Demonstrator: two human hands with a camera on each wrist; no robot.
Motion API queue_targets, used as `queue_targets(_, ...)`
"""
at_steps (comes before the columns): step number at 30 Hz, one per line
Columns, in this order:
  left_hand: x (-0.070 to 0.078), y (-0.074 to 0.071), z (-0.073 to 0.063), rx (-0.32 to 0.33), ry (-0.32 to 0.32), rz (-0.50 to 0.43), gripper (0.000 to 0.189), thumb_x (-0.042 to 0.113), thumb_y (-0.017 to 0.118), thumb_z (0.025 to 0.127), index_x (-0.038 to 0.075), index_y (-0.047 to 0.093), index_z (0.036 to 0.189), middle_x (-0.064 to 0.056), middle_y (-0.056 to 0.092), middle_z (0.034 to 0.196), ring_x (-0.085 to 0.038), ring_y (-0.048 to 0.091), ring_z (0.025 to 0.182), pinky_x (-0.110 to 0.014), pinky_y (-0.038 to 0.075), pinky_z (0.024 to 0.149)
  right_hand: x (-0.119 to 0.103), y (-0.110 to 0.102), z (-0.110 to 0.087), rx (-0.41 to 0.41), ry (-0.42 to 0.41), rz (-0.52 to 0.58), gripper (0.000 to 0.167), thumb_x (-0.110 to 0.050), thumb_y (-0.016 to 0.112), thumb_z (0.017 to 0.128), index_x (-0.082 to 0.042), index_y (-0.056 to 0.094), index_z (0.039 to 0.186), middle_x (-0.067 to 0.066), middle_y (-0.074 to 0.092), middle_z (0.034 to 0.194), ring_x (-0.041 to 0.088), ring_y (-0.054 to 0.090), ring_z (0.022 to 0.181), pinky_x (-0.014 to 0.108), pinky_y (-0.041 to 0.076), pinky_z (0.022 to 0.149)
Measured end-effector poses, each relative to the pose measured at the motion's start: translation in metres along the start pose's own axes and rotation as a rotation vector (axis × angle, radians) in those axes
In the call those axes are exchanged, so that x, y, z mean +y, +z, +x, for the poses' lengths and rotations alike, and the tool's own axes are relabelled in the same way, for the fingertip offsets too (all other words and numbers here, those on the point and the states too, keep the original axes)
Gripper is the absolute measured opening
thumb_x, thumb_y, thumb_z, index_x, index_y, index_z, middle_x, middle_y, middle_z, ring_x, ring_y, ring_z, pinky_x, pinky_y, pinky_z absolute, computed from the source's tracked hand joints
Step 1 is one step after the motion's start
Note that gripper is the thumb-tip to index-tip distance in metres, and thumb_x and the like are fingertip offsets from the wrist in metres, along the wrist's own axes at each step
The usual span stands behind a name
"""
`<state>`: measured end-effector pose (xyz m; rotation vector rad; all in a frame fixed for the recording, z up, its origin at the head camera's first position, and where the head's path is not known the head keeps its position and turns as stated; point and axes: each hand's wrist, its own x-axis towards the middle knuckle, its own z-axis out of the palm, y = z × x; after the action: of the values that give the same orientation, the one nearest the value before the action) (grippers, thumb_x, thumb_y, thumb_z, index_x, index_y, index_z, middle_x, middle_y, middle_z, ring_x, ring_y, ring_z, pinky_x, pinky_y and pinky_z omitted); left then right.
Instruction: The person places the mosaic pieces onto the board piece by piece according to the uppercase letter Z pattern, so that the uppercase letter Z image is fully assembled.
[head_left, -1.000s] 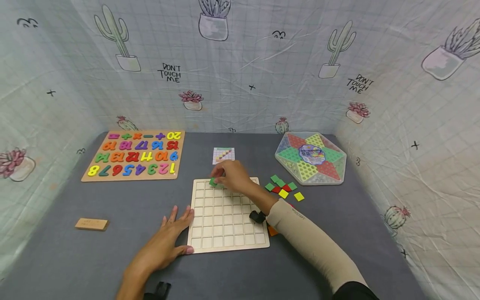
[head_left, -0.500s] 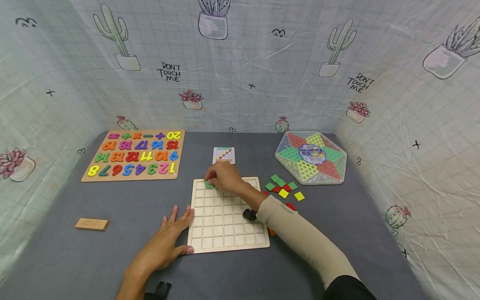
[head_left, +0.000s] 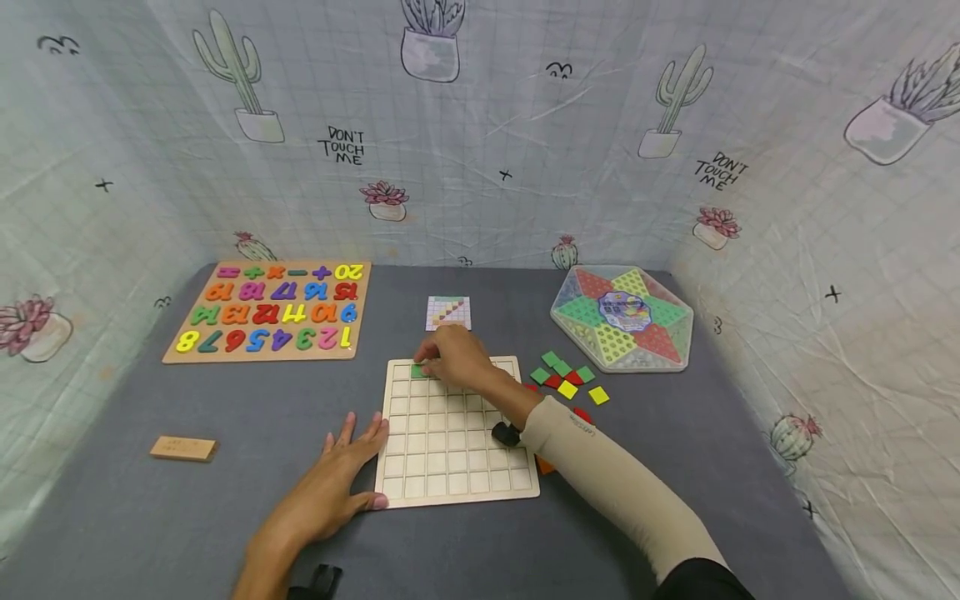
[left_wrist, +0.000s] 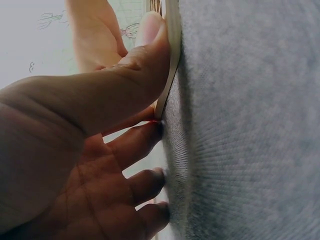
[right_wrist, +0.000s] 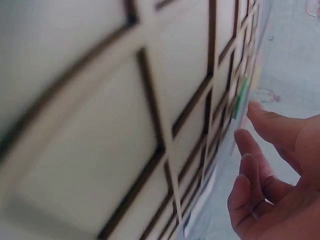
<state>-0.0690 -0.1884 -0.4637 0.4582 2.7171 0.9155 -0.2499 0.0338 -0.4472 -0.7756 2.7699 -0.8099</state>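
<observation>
A square wooden grid board [head_left: 447, 442] lies on the grey cloth. In its top row, near the left corner, sits a small green square tile [head_left: 417, 372], which also shows as a thin green strip [right_wrist: 241, 97] in the right wrist view. My right hand [head_left: 456, 358] reaches over the far edge, thumb and fingertips right beside that tile but apart from each other. My left hand [head_left: 341, 471] is spread at the board's left side, its fingertips along the edge. The left thumb [left_wrist: 150, 40] rests on the near corner.
Loose green, red and yellow tiles [head_left: 567, 389] lie right of the board, some orange behind the right sleeve. A pattern card [head_left: 448, 313] lies beyond it. A number puzzle [head_left: 270, 313], a wooden block [head_left: 183, 448] and a hexagonal game box [head_left: 622, 317] stand around.
My right hand has moved a little left along the top row, and the green tile has gone from its fingers into a cell. The left hand stays in place.
</observation>
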Motion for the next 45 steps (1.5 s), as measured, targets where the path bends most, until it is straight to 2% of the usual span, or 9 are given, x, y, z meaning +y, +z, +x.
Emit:
queue_targets(2, 0.000, 0.000, 0.000, -0.003, -0.002, -0.002, 0.101, 0.026, 0.089, 0.081, 0.004, 0.037, 0.164, -0.019, 0.030, 0.172, -0.055, 0.008, 0.161, -0.081, 0.013, 0.122, 0.004, -0.006, -0.008, 0.003, 0.011, 0.032, 0.015, -0.017, 0.082, 0.094, -0.020, 0.085, 0.109, -0.002, 0.080, 0.112, 0.019, 0.072, 0.111, 0.036, 0.060, 0.091)
queue_targets(5, 0.000, -0.001, 0.000, 0.000, -0.007, -0.006, 0.100, 0.025, 0.090, 0.081, 0.004, 0.037, 0.164, -0.018, 0.029, 0.173, -0.055, 0.007, 0.162, -0.080, 0.012, 0.123, 0.011, -0.018, -0.022, 0.025, 0.029, 0.073, 0.018, -0.016, 0.082, 0.095, -0.018, 0.084, 0.112, 0.000, 0.079, 0.114, 0.023, 0.072, 0.109, 0.040, 0.060, 0.093)
queue_targets(10, 0.000, -0.003, 0.000, 0.007, -0.014, 0.003, 0.099, 0.025, 0.089, 0.082, 0.004, 0.039, 0.164, -0.017, 0.029, 0.173, -0.054, 0.007, 0.162, -0.079, 0.012, 0.123, 0.034, -0.036, -0.045, 0.094, 0.048, 0.079, 0.019, -0.014, 0.083, 0.093, -0.015, 0.083, 0.112, 0.003, 0.078, 0.109, 0.020, 0.069, 0.091, 0.037, 0.059, 0.083)
queue_targets(15, -0.002, -0.003, -0.001, 0.016, 0.006, 0.006, 0.100, 0.026, 0.090, 0.080, 0.004, 0.039, 0.164, -0.018, 0.030, 0.172, -0.055, 0.009, 0.161, -0.080, 0.014, 0.123, 0.063, -0.048, -0.071, 0.116, 0.107, 0.071, 0.021, -0.015, 0.081, 0.095, -0.014, 0.082, 0.116, 0.006, 0.077, 0.111, 0.018, 0.064, 0.085, 0.035, 0.056, 0.077)
queue_targets(20, -0.002, -0.003, -0.002, 0.016, 0.011, -0.007, 0.100, 0.025, 0.090, 0.080, 0.004, 0.039, 0.164, -0.018, 0.030, 0.172, -0.055, 0.008, 0.161, -0.081, 0.013, 0.122, 0.086, -0.058, -0.093, 0.116, 0.181, 0.031, 0.023, -0.017, 0.083, 0.094, -0.013, 0.081, 0.116, 0.008, 0.077, 0.113, 0.022, 0.068, 0.092, 0.040, 0.059, 0.083)
queue_targets(24, -0.001, -0.003, -0.003, 0.007, 0.001, -0.010, 0.100, 0.025, 0.090, 0.081, 0.004, 0.039, 0.164, -0.018, 0.029, 0.173, -0.055, 0.007, 0.162, -0.081, 0.011, 0.122, 0.098, -0.061, -0.107, 0.125, 0.247, -0.044, 0.021, -0.020, 0.085, 0.092, -0.013, 0.081, 0.111, 0.007, 0.077, 0.106, 0.025, 0.070, 0.096, 0.044, 0.059, 0.085)
queue_targets(29, -0.001, -0.002, -0.003, 0.005, 0.000, -0.008, 0.099, 0.025, 0.090, 0.081, 0.004, 0.039, 0.164, -0.018, 0.029, 0.173, -0.055, 0.008, 0.162, -0.081, 0.011, 0.122, 0.105, -0.061, -0.111, 0.114, 0.281, -0.085, 0.018, -0.023, 0.086, 0.091, -0.012, 0.079, 0.103, 0.005, 0.071, 0.092, 0.020, 0.063, 0.080, 0.037, 0.054, 0.073)
queue_targets(33, -0.001, -0.001, -0.003, 0.007, 0.005, -0.009, 0.099, 0.025, 0.089, 0.081, 0.004, 0.039, 0.164, -0.018, 0.029, 0.173, -0.055, 0.008, 0.162, -0.081, 0.012, 0.122, 0.106, -0.061, -0.109, 0.110, 0.257, -0.072, 0.014, -0.019, 0.086, 0.092, -0.012, 0.076, 0.098, 0.004, 0.069, 0.089, 0.018, 0.060, 0.076, 0.034, 0.052, 0.071)
queue_targets(45, 0.000, 0.001, -0.002, 0.014, 0.009, -0.008, 0.100, 0.025, 0.089, 0.081, 0.004, 0.038, 0.164, -0.019, 0.029, 0.172, -0.056, 0.009, 0.161, -0.081, 0.013, 0.122, 0.083, -0.058, -0.090, 0.214, 0.161, 0.097, 0.009, -0.014, 0.085, 0.092, -0.015, 0.075, 0.092, 0.003, 0.071, 0.086, 0.017, 0.061, 0.072, 0.031, 0.049, 0.066)
